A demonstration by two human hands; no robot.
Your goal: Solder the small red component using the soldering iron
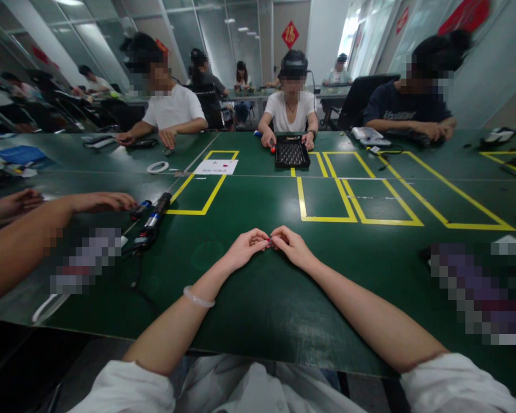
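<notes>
Left hand (246, 248) and right hand (291, 245) pinch one small red piece (269, 243) between touching fingertips; one black tray (292, 153) well beyond, two yellow-taped rectangles between

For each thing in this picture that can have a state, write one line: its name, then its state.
left hand: fingers pinched on a small red part, resting on the table
right hand: fingers pinched on the same part
small red part: held between both hands, mostly hidden
bracelet: worn on the left wrist
black tray: flat on the green table, before a co-worker
white ring: lying flat
</notes>
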